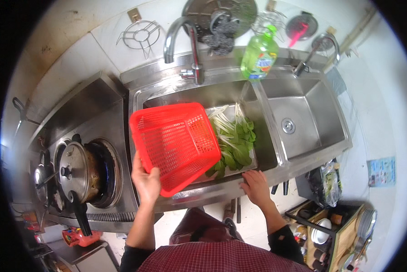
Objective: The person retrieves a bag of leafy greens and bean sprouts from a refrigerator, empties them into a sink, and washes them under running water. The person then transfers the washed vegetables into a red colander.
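Note:
My left hand (145, 182) grips the near left rim of a red plastic basket (171, 146) with perforated walls. No contents show inside it. The basket is tilted over the left part of the left sink basin (263, 136) and hides that side. Beside it in the basin lie leafy greens (235, 142) with long white stems, the stems pointing away from me. My right hand (256, 187) rests on the front edge of the sink with its fingers over the rim, holding nothing.
A chrome faucet (193, 51) arches behind the left basin. Green dish soap (259, 56) stands on the back ledge. The right basin (291, 117) shows a drain. At left, a pressure cooker (76, 173) sits on the stove, its black handle (80, 212) jutting forward. Lower right stands a dish rack (336, 234).

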